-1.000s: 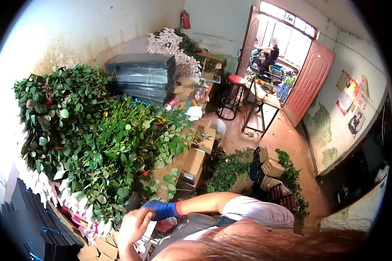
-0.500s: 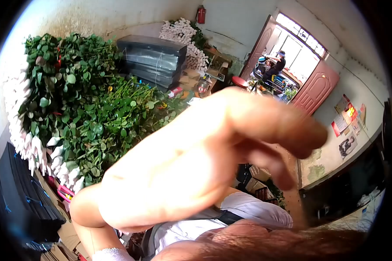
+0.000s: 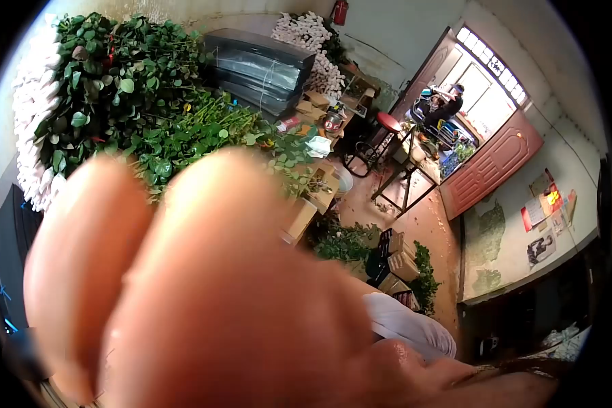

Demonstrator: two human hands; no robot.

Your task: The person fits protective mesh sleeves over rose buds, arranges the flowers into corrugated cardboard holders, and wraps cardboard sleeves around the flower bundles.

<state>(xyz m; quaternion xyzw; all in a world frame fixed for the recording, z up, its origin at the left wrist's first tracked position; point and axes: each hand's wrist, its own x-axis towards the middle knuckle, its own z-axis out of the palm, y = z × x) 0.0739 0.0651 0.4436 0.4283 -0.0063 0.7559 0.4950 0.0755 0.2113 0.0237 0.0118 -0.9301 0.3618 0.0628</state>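
Flesh-toned blur: bare hand [image 3: 183, 292], side unclear, now pressed up against the lens, filling the lower left where half a second ago it sat further off; grip state cannot be told. Green rose bundles [image 3: 143, 115] lie untouched across the worktop behind it.

A blurred hand [image 3: 204, 292] fills the lower left, close to the lens — behind it, leafy stems [image 3: 156, 115] and stacked boxes [image 3: 262, 68].
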